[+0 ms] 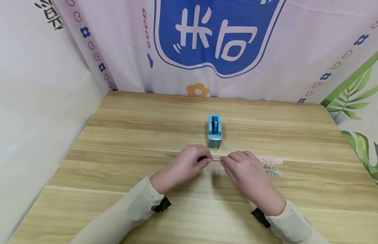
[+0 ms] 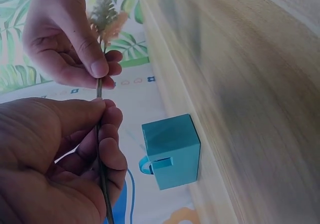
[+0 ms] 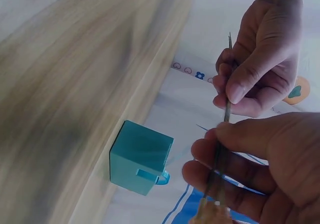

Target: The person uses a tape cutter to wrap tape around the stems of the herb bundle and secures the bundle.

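Observation:
My left hand (image 1: pixel 193 158) pinches thin flower stems (image 1: pixel 216 160) between thumb and fingertips, and my right hand (image 1: pixel 243 169) pinches them a short way to the right. The stems lie roughly level in the head view, with their bare ends out past the left hand. Beyond the right hand show a pink flower head (image 1: pixel 271 160) and a grey-green flower head (image 1: pixel 272 170). Just past the fingertips stands a blue tape dispenser (image 1: pixel 214 130), its small loop of tape (image 2: pixel 145 165) visible in the left wrist view. Whether tape touches the stems is too faint to tell.
The wooden table (image 1: pixel 131 122) carries the dispenser, with the hands held low over it. Behind its far edge hangs a printed white cloth (image 1: pixel 127 40). A white wall surface (image 1: pixel 39 101) borders the left side, and leaf-patterned covering (image 1: pixel 359 95) the right.

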Demonstrator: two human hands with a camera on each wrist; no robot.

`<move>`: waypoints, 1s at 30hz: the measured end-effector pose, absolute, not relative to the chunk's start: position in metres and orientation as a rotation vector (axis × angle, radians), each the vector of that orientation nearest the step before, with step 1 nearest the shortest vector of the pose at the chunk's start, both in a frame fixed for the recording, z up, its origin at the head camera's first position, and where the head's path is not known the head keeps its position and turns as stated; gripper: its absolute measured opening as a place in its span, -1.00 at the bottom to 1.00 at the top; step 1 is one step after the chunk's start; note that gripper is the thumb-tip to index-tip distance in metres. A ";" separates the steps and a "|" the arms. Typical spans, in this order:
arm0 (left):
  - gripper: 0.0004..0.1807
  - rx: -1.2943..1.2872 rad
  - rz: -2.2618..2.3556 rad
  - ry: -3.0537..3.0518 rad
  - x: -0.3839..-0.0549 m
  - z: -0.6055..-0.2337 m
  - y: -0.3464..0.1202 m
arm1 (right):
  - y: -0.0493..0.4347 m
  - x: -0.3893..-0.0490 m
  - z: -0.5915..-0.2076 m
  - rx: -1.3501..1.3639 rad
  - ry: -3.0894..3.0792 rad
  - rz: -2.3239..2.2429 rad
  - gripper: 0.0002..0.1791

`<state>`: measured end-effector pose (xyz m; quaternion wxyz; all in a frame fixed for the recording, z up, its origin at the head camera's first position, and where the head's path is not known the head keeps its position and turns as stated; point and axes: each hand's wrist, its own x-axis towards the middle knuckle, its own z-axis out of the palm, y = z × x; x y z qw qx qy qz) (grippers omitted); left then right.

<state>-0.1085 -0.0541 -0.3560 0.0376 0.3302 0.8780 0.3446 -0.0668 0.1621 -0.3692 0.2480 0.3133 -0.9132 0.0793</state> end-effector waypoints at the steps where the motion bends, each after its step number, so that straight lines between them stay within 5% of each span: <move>1: -0.92 1.013 1.051 2.697 -0.108 -0.356 -0.054 | 0.162 -0.067 -0.369 0.850 -2.496 0.218 -0.91; 30: -0.91 1.050 1.012 2.754 -0.110 -0.360 -0.050 | 0.163 -0.072 -0.367 0.864 -2.552 0.347 -0.94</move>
